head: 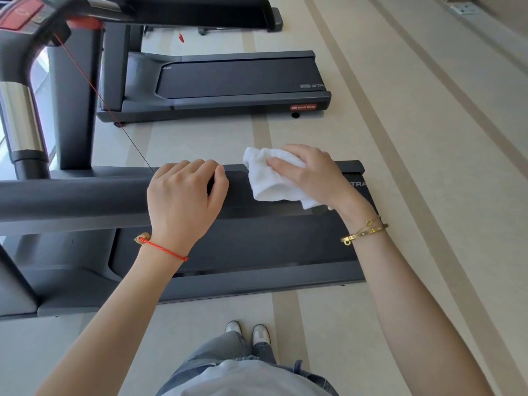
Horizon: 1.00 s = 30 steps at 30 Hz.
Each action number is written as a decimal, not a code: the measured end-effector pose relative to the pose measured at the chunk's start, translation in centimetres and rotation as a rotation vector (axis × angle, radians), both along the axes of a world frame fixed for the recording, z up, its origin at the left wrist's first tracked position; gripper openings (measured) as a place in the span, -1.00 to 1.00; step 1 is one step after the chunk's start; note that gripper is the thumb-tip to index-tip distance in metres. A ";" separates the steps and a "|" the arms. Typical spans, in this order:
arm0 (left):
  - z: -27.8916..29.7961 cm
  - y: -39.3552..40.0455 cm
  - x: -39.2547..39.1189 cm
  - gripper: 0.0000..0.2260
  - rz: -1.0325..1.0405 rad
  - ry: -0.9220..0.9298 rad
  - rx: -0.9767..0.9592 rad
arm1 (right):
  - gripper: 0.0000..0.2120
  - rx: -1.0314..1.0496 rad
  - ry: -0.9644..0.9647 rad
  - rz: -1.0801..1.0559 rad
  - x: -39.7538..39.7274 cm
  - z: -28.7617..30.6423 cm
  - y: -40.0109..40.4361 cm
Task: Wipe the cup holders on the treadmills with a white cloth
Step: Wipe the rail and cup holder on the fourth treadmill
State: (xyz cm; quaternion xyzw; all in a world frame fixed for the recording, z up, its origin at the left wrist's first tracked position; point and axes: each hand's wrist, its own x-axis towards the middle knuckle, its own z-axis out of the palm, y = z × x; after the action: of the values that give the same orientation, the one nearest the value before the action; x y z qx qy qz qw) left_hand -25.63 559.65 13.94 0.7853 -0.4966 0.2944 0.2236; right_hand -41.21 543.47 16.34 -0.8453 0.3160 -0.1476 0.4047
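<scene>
Cloth under right hand, on handrail

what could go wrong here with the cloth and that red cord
1. The red safety cord runs taut down to just beside the left hand on the handrail; a sideways move might snag it.
2. The right hand holds the white cloth bunched, with a corner hanging loose, so it may wipe unevenly or slip.
3. No cup holder is in view, so this wiping may miss the target.

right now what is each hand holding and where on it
The right hand holds the bunched white cloth around its right part, thumb on top. The left hand grips the treadmill handrail near its end.
</scene>
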 end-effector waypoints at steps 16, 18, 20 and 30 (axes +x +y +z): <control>0.4 0.1 -0.2 -0.59 0.015 0.025 0.019 | -0.68 0.082 -0.249 -0.305 -3.5 -3.8 2.1; 0.4 0.1 -0.2 -0.59 0.014 0.033 0.027 | -0.66 -0.051 -0.216 -0.251 -3.4 -3.5 2.3; 0.5 0.1 -0.2 -0.59 0.007 0.047 0.044 | -0.62 -0.217 -0.141 -0.191 -2.9 -2.8 2.4; 2.3 1.8 0.6 -0.77 -0.158 0.272 0.061 | -0.51 -0.796 0.058 -0.067 -0.2 -0.8 3.5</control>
State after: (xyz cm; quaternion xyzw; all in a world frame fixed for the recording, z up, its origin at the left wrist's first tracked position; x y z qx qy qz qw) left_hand -25.04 561.43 16.19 0.7829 -0.5306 0.1514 0.2874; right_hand -41.38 546.95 15.55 -0.9291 0.2728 -0.2478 0.0312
